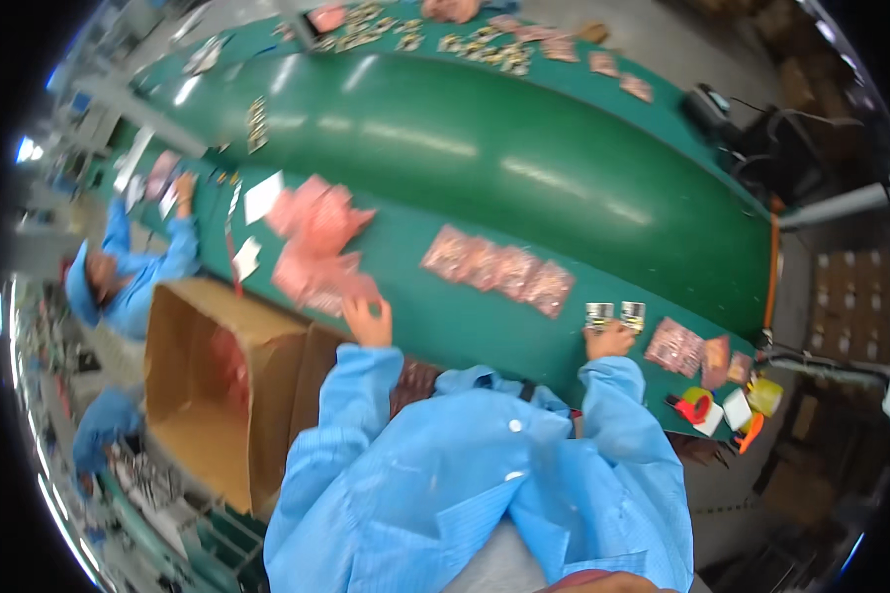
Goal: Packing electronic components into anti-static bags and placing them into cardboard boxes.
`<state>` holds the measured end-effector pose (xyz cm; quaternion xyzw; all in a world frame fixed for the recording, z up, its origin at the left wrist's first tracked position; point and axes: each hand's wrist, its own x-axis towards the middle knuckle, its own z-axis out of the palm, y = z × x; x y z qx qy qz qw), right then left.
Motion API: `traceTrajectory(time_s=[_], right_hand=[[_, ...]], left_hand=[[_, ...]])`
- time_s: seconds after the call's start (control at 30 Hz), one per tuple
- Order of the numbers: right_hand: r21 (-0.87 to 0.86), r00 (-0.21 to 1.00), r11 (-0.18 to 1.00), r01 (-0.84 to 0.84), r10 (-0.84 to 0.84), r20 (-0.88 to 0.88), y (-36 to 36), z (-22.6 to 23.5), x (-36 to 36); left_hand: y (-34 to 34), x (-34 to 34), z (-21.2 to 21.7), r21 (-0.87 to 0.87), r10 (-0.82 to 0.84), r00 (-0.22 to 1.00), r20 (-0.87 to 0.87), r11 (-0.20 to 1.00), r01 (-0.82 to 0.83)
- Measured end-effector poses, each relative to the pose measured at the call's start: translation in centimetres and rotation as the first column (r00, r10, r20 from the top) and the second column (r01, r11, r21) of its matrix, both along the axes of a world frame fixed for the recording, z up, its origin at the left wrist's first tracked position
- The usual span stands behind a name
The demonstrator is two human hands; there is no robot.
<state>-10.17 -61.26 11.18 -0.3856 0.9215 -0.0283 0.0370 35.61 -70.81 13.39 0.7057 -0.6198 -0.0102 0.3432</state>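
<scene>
1. Green conveyor belt, smooth and glossy: spans the bench beyond both hands. A green tabletop runs along its near side.
2. Open brown cardboard box: at the bench's near edge, left of the wearer, mouth facing left. Contents: crumpled pink plastic; amount unclear.
3. Heap of translucent pink plastic bags: on the tabletop, left of centre; its near end reaches the left hand.
4. Row of four filled pink plastic pouches: lies between the two hands, farther from the wearer, apart from both. Small pieces show through the film; kind not legible.
5. Filled pink pouch group: just right of the right hand, not touching it.
6. Left hand: at the heap's near edge, thumb and forefinger curved with a gap between. Cannot tell whether film is pinched.
7. Right hand: fingertips at the near side of two small black, white and yellow flat pieces, which lie side by side on the tabletop. Grip narrow; cannot tell whether either piece is held.
</scene>
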Motion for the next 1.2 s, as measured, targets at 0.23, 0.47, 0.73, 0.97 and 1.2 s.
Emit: traceTrajectory(time_s=[0.23, 0.47, 0.73, 0.97, 1.2], right_hand=[[-0.080, 0.967, 0.988, -0.129, 0.143, 0.213, 3.6, -0.9, 3.6], [-0.171, 0.811, 0.984, 0.054, 0.056, 0.582, 6.6, -1.0, 5.4], [-0.290, 0.676, 0.927, 0.239, 0.056, 0.735, 7.5, -3.9, 5.9], [-0.351, 0.280, 0.699, 0.623, 0.220, 0.934, 9.5, -7.3, 5.8], [-0.353, 0.262, 0.807, 0.473, 0.254, 0.931, 9.8, -2.4, 2.9]], left_hand=[[7.5, -10.4, -5.8, 0.268, -0.678, 0.729, -0.087, 0.689, 0.673], [6.5, -14.1, -3.6, 0.587, -0.835, 0.548, -0.039, 0.425, 0.689], [5.4, -18.2, -6.6, 0.669, -0.699, 0.661, -0.273, 0.356, 0.653], [6.4, -17.4, -5.3, 0.391, -0.857, 0.507, 0.088, 0.498, 0.774], [5.7, -20.7, -4.9, 0.460, -0.821, 0.565, -0.079, 0.472, 0.752]])
